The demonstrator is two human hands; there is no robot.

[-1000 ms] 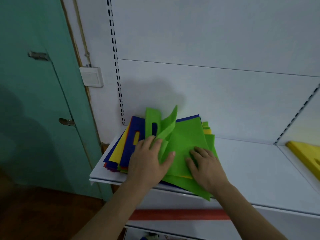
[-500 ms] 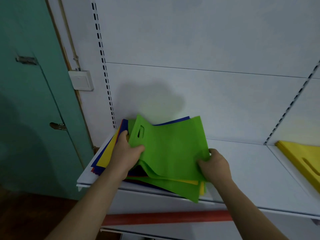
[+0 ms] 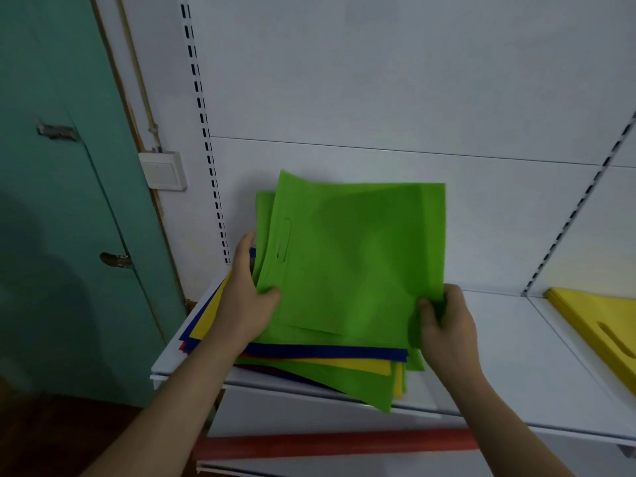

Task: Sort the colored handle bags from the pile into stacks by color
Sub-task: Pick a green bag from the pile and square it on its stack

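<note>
Both my hands hold up green handle bags (image 3: 351, 259), raised off the mixed pile (image 3: 309, 359) of blue, yellow, green and red bags on the left end of the white shelf (image 3: 509, 366). My left hand (image 3: 246, 297) grips their lower left corner, thumb on the front. My right hand (image 3: 445, 325) pinches the lower right corner. At least two green bags overlap; a slot handle shows near the left edge. A yellow stack (image 3: 599, 325) lies at the far right of the shelf.
A white back panel with slotted uprights (image 3: 206, 132) stands behind the shelf. A teal door (image 3: 69, 201) and a wall switch (image 3: 163, 170) are to the left. A red strip (image 3: 334, 444) runs below the shelf's front edge.
The green bags were gathered from the pile top and lifted higher, now tilted up facing me. Both hands moved from pressing on the pile to gripping the bags' lower corners.
</note>
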